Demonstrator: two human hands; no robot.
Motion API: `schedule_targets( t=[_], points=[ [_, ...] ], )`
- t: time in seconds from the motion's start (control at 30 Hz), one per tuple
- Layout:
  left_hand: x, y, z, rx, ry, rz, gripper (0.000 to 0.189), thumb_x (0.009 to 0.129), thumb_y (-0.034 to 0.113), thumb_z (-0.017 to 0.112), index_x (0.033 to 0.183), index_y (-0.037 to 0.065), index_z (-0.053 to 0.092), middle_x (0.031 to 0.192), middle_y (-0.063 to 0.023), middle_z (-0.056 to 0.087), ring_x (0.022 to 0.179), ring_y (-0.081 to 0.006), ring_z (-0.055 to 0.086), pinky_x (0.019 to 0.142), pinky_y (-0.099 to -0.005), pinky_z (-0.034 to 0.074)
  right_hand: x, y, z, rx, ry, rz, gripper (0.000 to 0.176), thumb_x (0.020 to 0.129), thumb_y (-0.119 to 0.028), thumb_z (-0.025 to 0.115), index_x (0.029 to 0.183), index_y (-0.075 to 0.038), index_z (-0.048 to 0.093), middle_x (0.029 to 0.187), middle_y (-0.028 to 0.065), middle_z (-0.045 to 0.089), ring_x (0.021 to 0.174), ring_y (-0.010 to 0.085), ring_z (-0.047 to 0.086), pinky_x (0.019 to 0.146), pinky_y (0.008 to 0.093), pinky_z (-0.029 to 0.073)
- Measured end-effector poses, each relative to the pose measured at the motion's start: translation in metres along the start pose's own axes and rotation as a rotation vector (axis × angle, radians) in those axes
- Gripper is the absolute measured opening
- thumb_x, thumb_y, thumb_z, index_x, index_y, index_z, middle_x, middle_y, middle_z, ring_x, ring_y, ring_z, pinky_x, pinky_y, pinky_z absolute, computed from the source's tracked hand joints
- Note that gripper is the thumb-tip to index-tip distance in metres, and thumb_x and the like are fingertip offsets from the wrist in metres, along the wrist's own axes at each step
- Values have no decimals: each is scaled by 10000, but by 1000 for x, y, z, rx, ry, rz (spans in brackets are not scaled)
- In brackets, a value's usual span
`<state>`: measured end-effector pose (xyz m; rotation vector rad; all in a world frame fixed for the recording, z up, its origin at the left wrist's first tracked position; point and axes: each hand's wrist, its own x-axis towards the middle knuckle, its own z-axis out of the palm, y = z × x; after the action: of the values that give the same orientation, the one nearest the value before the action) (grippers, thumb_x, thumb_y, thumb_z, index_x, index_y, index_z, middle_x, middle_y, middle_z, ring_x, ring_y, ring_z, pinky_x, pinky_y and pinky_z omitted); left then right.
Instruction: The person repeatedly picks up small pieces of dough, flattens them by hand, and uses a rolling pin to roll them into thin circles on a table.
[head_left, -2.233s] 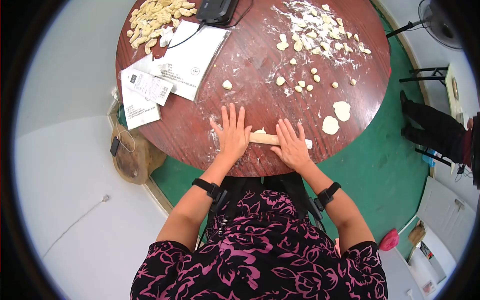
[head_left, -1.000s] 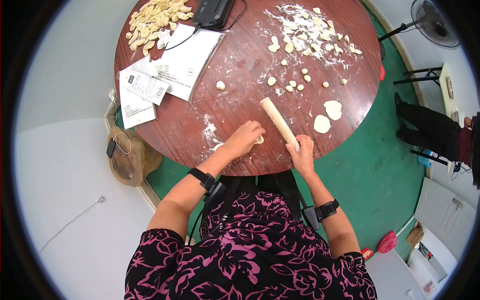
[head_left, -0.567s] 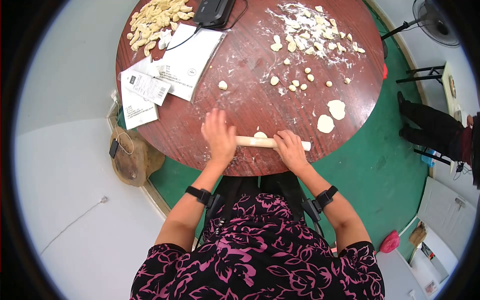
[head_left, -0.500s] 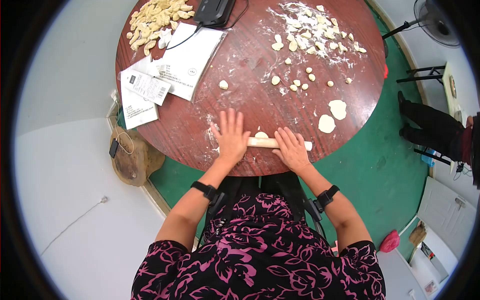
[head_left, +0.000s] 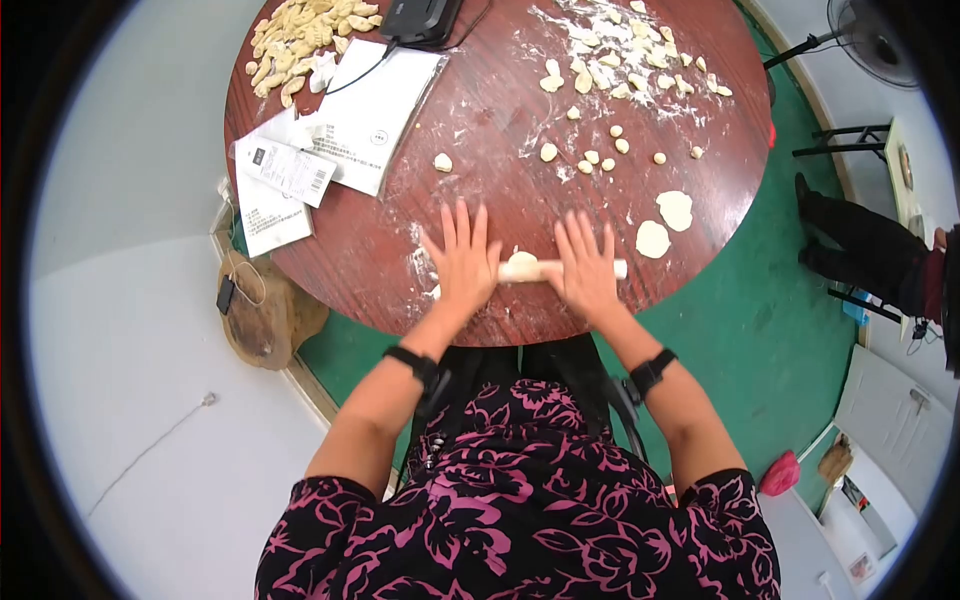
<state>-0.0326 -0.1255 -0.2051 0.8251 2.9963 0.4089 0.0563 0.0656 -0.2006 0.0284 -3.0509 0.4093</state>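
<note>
A pale wooden rolling pin (head_left: pixel 540 270) lies crosswise near the front edge of the round table. My left hand (head_left: pixel 466 262) rests flat on its left end, fingers stretched out and spread. Over the right part lies my right hand (head_left: pixel 586 262), also open, with the pin's tip showing beyond it. A small dough wrapper (head_left: pixel 521 258) shows behind the pin between both hands; the pin covers part of it. To the right, two flat round wrappers (head_left: pixel 653 240) lie on the wood. Several small dough balls (head_left: pixel 549 152) are scattered farther back.
Floured dough pieces (head_left: pixel 640 55) cover the table's back right. At the back left are a heap of shaped dough pieces (head_left: pixel 305 40), a black device (head_left: pixel 420 22) with a cord, and white printed packages (head_left: pixel 370 120). A person in dark trousers (head_left: pixel 870 245) stands at the right.
The right hand's fingers have straightened and now point forward over the pin. The pin has shifted slightly forward, toward the dough wrapper. The left hand's fingers have spread a little more.
</note>
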Motion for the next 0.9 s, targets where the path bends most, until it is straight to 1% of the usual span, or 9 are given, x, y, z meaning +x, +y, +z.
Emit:
schedule_targets(
  t=[0.13, 0.3, 0.4, 0.53, 0.57, 0.67, 0.77, 0.87, 0.9],
  points=[
    [30, -1, -3, 32, 1, -43, 592, 880, 318, 495, 1392, 70, 332, 1474, -216, 206, 1366, -413, 139, 993, -691, 81, 27, 5, -7, -22, 54, 61, 637, 841, -453, 517, 1313, -34, 436, 1412, 180, 348, 1350, 313, 255, 1082, 544, 141],
    [-19, 1, -4, -19, -87, 49, 596, 870, 319, 512, 1385, 70, 345, 1471, -226, 203, 1367, -412, 135, 994, -691, 55, -25, -12, -1, -26, -32, 18, 684, 822, -498, 527, 1336, -59, 420, 1420, 179, 334, 1355, 310, 247, 1079, 558, 130],
    [18, 0, 1, -20, -30, -15, 587, 870, 319, 516, 1375, 67, 355, 1469, -224, 210, 1367, -415, 129, 1000, -687, 60, 16, 3, -1, -60, 38, 75, 695, 813, -496, 540, 1337, -56, 418, 1413, 175, 342, 1349, 309, 256, 1075, 554, 151],
    [35, -9, 2, -64, 4, -82, 559, 876, 306, 519, 1347, 43, 372, 1462, -227, 220, 1369, -418, 115, 1028, -649, 88, 19, 15, -7, 83, 63, -92, 611, 800, -503, 549, 1183, -26, 533, 1335, 165, 425, 1311, 312, 316, 1072, 536, 182],
    [24, -13, -1, -103, -3, -92, 564, 874, 306, 525, 1342, 31, 371, 1462, -228, 219, 1370, -415, 112, 1034, -642, 88, 4, 13, -11, 93, 15, -180, 512, 778, -453, 601, 1062, -28, 568, 1275, 149, 467, 1285, 306, 349, 1065, 505, 219],
    [-3, -28, -14, -223, 109, -131, 505, 860, 230, 548, 1294, 8, 415, 1424, -233, 277, 1339, -415, 185, 1058, -556, 164, -20, 8, 6, -17, 59, -210, 433, 731, -354, 681, 1007, -41, 565, 1234, 135, 484, 1262, 293, 373, 1041, 471, 265],
    [-8, -32, -34, -355, 344, -268, 400, 833, 160, 563, 1194, 0, 495, 1280, -226, 415, 1190, -397, 362, 985, -472, 300, -23, 0, 1, 235, 185, 111, 388, 688, -216, 740, 989, -50, 559, 1181, 131, 485, 1219, 316, 396, 1000, 455, 310],
    [-19, -38, -11, -543, 80, -361, 332, 818, 198, 621, 1084, 11, 550, 1131, -162, 481, 1045, -337, 442, 898, -435, 368, -28, -3, -4, 358, 303, 321, 399, 686, -144, 746, 1006, -18, 544, 1147, 142, 478, 1177, 356, 405, 971, 457, 332],
    [-21, -23, -9, -424, 54, -229, 336, 772, 210, 671, 1028, 22, 563, 1079, -150, 485, 1003, -332, 452, 862, -427, 384, -32, -3, -2, 387, 315, 364, 402, 687, -135, 745, 1009, -11, 540, 1143, 146, 478, 1168, 360, 407, 966, 456, 335]
  ],
)
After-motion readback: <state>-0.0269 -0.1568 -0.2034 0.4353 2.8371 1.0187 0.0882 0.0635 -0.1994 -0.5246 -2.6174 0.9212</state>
